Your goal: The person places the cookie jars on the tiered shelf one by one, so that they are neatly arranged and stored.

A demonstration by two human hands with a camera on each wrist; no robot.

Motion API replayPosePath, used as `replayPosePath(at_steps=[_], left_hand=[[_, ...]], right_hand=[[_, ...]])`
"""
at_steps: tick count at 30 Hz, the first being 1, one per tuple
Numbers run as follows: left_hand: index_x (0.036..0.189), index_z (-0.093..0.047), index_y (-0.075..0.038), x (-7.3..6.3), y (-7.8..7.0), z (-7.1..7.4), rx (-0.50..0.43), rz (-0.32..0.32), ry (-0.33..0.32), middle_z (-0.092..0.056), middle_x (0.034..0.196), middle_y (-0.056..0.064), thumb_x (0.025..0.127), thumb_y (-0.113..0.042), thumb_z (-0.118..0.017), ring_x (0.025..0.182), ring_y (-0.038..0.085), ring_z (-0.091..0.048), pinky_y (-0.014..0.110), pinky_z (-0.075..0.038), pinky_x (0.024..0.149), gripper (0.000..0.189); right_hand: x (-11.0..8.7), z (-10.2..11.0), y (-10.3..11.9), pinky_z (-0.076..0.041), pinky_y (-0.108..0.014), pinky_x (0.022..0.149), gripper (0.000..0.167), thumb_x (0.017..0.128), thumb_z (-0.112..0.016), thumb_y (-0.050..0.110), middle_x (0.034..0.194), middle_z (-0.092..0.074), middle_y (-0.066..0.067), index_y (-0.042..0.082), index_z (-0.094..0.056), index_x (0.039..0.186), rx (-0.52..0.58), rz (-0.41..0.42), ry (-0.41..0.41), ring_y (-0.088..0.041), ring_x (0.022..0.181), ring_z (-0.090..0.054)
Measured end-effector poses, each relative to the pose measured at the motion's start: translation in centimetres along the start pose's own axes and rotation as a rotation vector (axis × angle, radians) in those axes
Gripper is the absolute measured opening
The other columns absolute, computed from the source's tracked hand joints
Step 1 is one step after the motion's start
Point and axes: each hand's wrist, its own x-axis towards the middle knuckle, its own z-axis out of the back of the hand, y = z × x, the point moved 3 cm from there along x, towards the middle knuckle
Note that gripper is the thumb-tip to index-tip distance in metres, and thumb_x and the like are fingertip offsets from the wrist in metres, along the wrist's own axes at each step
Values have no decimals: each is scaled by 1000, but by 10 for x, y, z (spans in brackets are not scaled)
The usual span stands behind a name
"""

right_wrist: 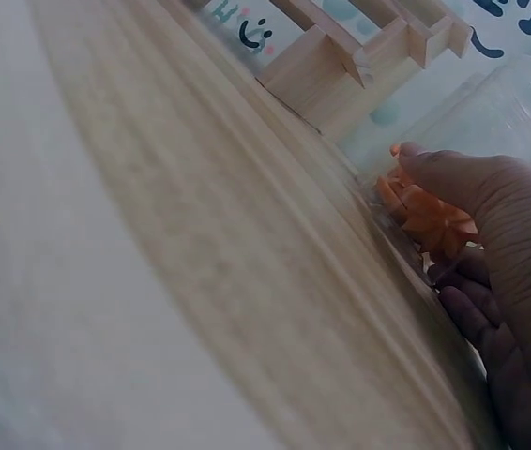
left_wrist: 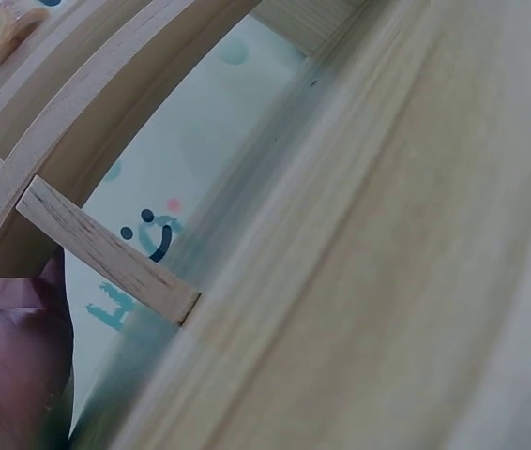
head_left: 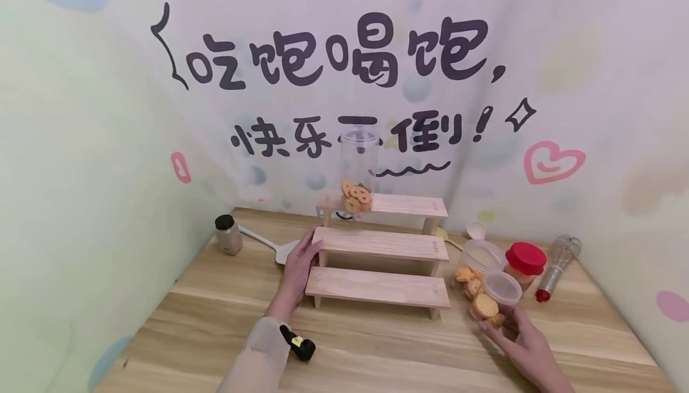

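My left hand (head_left: 296, 273) grips the left end of the middle tier of a three-tier wooden step rack (head_left: 377, 285). In the left wrist view the palm (left_wrist: 12, 366) meets the plank's end; most fingers are hidden. A tall clear jar (head_left: 359, 157) with ring-shaped biscuits at its bottom stands on the top tier, toward the left. At the right, my right hand (head_left: 524, 345) holds a small clear jar (head_left: 503, 291) of round crackers low down, thumb in front. Close behind it is another clear jar (head_left: 482, 255) with orange biscuits.
A red-lidded jar (head_left: 526, 258) and a whisk (head_left: 560, 267) are on the right of the wooden table (head_left: 387, 357). Behind the jars lie spoons, one pale (head_left: 476, 229). On the left are a black-capped bottle (head_left: 228, 236) and a white spatula (head_left: 285, 252). A printed cloth (head_left: 344, 100) hangs behind.
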Motion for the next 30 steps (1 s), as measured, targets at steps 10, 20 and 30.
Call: replayPosePath(at_steps=[10,20,30], left_hand=[[152,-48,-25,-2,3,-5,-1,-21,7,-39,159,1,96,-35,-69,142,22,-38,41,-31,115,61],[151,-49,-17,11,-17,8,-19,-65,-13,-42,157,4,96,-29,-69,139,22,-43,35,-38,111,60],[151,-47,-13,-2,-7,3,-77,-15,-1,-42,157,7,96,-25,-70,140,20,-42,34,-34,114,61]], right_hand=[[-4,5,1,-48,-19,80,70,93,-72,43,135,-56,-24,9,-40,145,-14,-4,5,-35,116,-58],[9,-13,15,-37,-9,89,69,92,-74,40,139,-55,-17,9,-42,145,100,22,-34,-19,121,-51],[-4,-13,16,-39,-21,86,73,90,-73,48,134,-55,-17,7,-43,142,104,-106,-21,-23,117,-47]])
